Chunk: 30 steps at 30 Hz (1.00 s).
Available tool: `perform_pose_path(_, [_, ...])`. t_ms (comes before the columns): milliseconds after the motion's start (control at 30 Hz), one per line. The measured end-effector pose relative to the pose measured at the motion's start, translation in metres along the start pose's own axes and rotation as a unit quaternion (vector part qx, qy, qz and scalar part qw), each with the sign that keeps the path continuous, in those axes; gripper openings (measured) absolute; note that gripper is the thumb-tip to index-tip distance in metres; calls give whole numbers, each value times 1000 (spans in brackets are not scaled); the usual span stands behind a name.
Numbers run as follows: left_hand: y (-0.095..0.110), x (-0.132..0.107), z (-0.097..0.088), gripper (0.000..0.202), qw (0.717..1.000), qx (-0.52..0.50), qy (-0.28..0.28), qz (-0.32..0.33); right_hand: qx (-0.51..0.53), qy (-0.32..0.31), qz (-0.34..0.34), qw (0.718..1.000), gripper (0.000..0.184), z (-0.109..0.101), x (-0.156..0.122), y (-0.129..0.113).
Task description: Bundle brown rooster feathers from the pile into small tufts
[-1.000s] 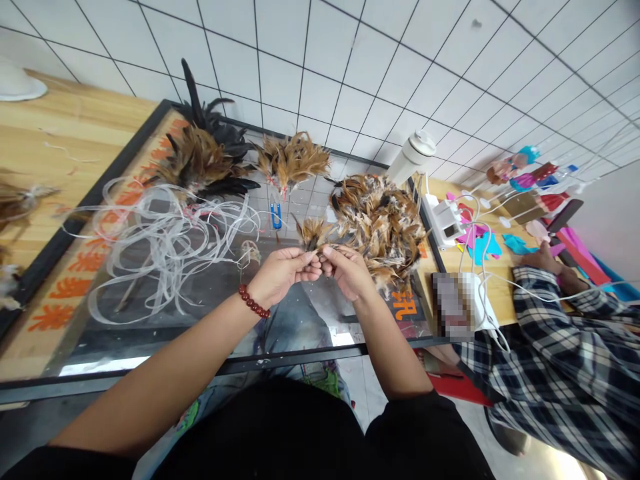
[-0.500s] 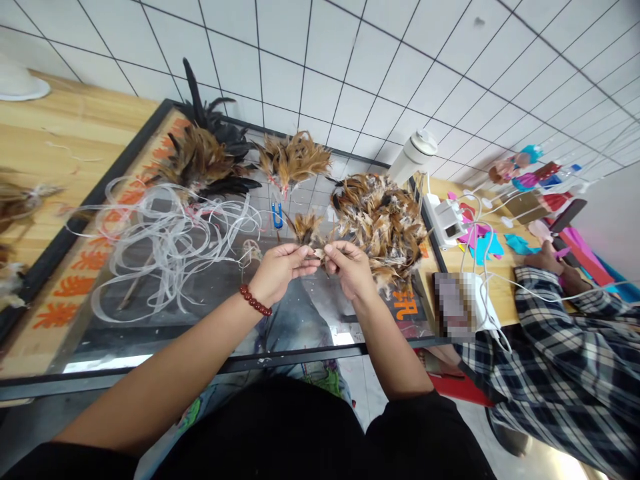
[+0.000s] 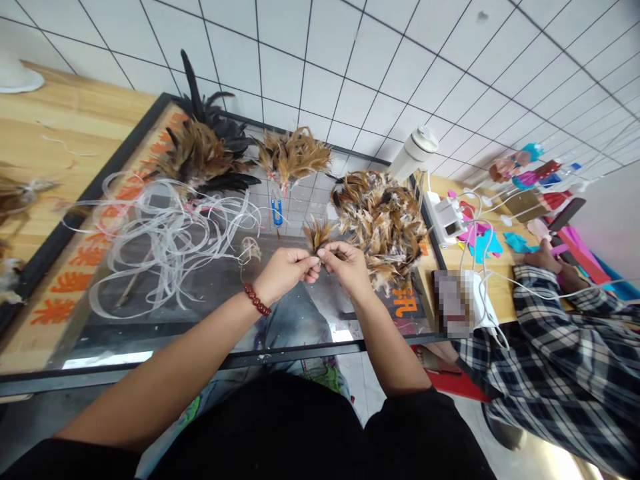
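Note:
Both hands meet in front of my body, low over the dark glass tabletop. In a pinch, my right hand (image 3: 347, 268) grips a small bunch of brown feathers (image 3: 316, 235), tips pointing away from me. Thumb and fingers of my left hand (image 3: 290, 272), with a red bead bracelet at the wrist, are closed on the quill end of the same bunch, touching the right fingertips. The quills themselves are mostly hidden. Just right of my hands lies a big heap of brown and white feathers (image 3: 383, 227). A blue U-shaped thread snipper (image 3: 277, 212) lies beyond them.
Loops of clear plastic strip (image 3: 165, 247) spread on the left. Behind stand a tied brown feather bunch (image 3: 295, 157) and a darker one (image 3: 193, 157). A white bottle (image 3: 415, 153) and a power strip (image 3: 445, 213) are at right, where a person in a plaid sleeve (image 3: 540, 300) sits.
The small feather bunch has shifted slightly right and is now nearer the right fingers. My left hand has moved a little right, and the fingertips have come together.

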<state>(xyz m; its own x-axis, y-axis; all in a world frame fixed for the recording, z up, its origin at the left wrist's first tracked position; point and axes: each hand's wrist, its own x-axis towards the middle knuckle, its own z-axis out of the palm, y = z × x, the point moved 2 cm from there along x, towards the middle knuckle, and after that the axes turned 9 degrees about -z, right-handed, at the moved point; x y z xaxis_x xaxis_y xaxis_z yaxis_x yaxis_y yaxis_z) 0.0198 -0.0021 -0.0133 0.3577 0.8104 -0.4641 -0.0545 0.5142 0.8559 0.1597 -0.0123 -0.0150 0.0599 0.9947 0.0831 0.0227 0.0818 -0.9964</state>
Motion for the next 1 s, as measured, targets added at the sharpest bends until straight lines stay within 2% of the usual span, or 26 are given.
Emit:
perform_pose_path(67, [0,0,1,21,999,47,1,14,14,-5,1,1000,22,0,0,-1])
perform_pose_path(133, [0,0,2,22,999,49,2,9,32,22,-9,999,21,-1,0,-5])
perform_pose_path(267, [2,-1,0,15,996,-83,21,-26,107,111,-51,987,20,-7,0,-13])
perform_pose_path(333, [4,-2,0,15,990,-132,18,-40,133,94,-52,985,20,-7,0,-14])
perform_pose_path(433, [5,-4,1,17,985,-163,-25,-57,115,71,-29,990,18,-3,0,-11])
perform_pose_path(533, [5,-6,3,18,982,-165,-60,-68,84,81,-19,993,17,1,1,-7])
perform_pose_path(700, [2,-5,4,19,983,-148,-78,-80,88,67,-28,993,16,3,1,-4])
perform_pose_path(800, [2,-5,4,20,984,-140,-87,-67,95,54,-25,994,19,2,1,-6])
perform_pose_path(867, [4,-5,3,20,984,-142,-92,-54,114,23,-2,993,23,0,0,-8])
perform_pose_path(933, [5,-6,2,20,981,-144,-114,-57,136,-50,43,988,28,-2,-1,-11])
perform_pose_path(1000, [5,-7,1,21,974,-138,-156,-89,157,-128,89,975,32,-3,-3,-14])
